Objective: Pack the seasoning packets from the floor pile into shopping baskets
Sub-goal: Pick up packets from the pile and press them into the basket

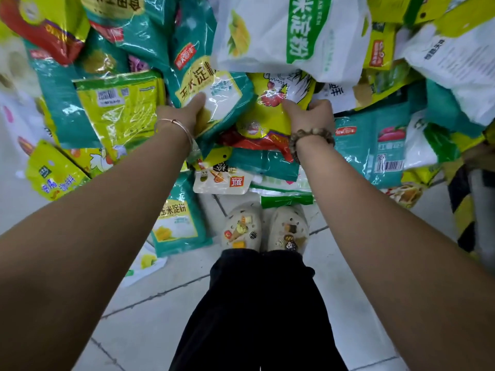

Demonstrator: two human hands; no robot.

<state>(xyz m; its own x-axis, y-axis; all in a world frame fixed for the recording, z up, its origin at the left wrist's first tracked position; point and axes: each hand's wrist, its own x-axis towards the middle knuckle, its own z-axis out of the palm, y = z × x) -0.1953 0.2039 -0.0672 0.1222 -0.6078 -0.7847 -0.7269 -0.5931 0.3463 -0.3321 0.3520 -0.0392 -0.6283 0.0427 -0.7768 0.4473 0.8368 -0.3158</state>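
While I watch from the head camera, black trousers (pixel 257 303) fill six o'clock. Just beyond them, two cream clogs (pixel 263 228) studded with charms stand side by side on the pale tiled floor (pixel 134 330). At nine o'clock of the clogs, a green starch packet (pixel 179 218) lies flat on the tiles, and a small white packet (pixel 222 180) sits just past the toes.

Both bare arms reach forward into the pile (pixel 375 145) of seasoning packets, which spreads across the floor from nine o'clock round to three. The left hand (pixel 187 113), with a thin bangle (pixel 174 124) on its wrist, pinches a teal packet (pixel 214 97). Its thumb is pressed on the packet's clear window, and the fingers are hidden underneath. The right hand (pixel 310 116), with a bead bracelet (pixel 310 137) on its wrist, is curled round the edge of a yellow packet (pixel 270 113) printed with a rooster, the thumb lying on top. The two gripped packets touch each other at about twelve o'clock of the clogs.

At ten o'clock a lime packet (pixel 117 108) lies face down among teal ones. At three o'clock a black-and-yellow striped post (pixel 459 207) stands at the pile's edge. Farthest off, at twelve o'clock, a large white bag (pixel 289 36) with green lettering lies on top of the heap, overlapping the yellow packet.
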